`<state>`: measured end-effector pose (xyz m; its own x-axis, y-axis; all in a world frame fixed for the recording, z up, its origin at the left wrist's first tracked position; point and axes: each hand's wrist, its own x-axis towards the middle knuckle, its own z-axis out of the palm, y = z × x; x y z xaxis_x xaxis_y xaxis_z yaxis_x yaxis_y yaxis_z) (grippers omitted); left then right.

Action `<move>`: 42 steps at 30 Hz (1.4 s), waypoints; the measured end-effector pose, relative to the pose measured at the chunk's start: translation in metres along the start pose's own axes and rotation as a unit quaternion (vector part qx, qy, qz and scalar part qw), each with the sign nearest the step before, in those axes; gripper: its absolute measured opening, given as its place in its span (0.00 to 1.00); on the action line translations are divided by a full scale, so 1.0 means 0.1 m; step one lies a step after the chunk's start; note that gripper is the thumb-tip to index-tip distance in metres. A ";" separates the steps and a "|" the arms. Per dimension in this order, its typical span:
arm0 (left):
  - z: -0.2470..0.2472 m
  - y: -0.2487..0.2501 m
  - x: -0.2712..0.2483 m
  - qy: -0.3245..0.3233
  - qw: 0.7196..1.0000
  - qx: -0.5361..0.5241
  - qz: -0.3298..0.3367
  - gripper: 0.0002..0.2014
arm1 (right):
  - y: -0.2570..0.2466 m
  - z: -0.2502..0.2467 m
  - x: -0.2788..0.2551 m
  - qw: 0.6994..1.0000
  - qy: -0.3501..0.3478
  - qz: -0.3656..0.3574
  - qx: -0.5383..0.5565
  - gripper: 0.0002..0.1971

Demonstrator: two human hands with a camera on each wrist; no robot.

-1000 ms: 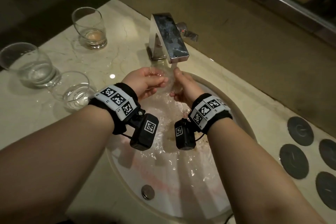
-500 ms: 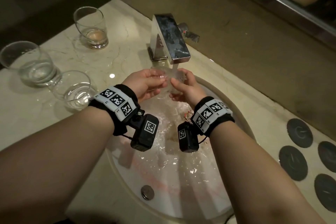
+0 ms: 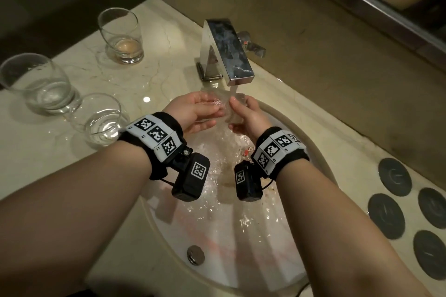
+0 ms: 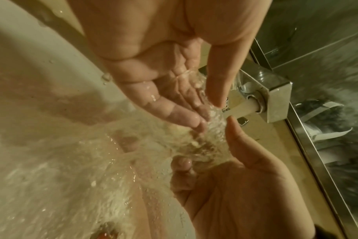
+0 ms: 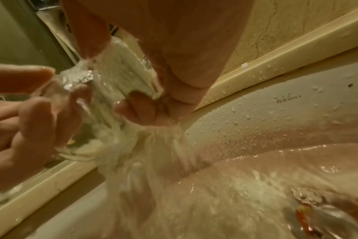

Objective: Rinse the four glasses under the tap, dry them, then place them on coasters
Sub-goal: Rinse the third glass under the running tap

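Note:
A clear glass (image 3: 229,109) is held between both hands under the running tap (image 3: 226,53), above the sink. My left hand (image 3: 216,107) cups its left side with fingers and thumb around it. My right hand (image 3: 237,113) grips the right side. In the left wrist view, water pours over the glass (image 4: 206,145); in the right wrist view the glass (image 5: 96,110) is blurred by the stream. Three more glasses stand on the counter to the left: one with brownish dregs (image 3: 120,36), two holding water (image 3: 38,82) (image 3: 101,120). Several dark round coasters (image 3: 386,216) lie at the right.
The white sink basin (image 3: 313,152) is wet, with water splashing and a metal drain plug (image 3: 196,254) near the front. The marble counter (image 3: 169,38) is wet near the tap. A wall and a mirror edge (image 3: 362,7) run close behind.
Both hands stay under the stream with the glass. The right hand has shifted a little around the glass, and the view has moved slightly.

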<state>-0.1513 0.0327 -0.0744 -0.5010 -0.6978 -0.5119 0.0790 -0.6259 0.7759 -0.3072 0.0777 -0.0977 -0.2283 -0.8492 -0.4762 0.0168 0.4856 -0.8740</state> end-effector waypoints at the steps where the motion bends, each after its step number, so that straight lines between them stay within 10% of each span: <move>1: 0.00 0.00 0.00 -0.002 1.000 -0.006 0.000 0.09 | 0.00 0.01 0.01 1.000 0.005 0.002 -0.006 0.34; 12: 0.06 0.04 0.00 -0.009 1.000 0.005 0.011 0.08 | -0.09 -0.03 -0.10 0.996 -0.009 -0.020 0.083 0.15; 21: 0.06 0.04 -0.02 -0.011 1.000 -0.007 -0.004 0.10 | -0.10 0.06 -0.01 0.999 0.042 -0.005 -0.021 0.36; 42: -0.07 -0.26 -0.05 0.074 0.987 -0.054 -0.133 0.19 | -0.27 0.04 -0.19 0.935 0.092 -0.139 -0.314 0.41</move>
<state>-0.1447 0.0494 -0.0946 -0.3850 -0.5429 -0.7463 0.0572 -0.8211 0.5679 -0.2994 0.0795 -0.0652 -0.3037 -0.9384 -0.1647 -0.6294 0.3273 -0.7048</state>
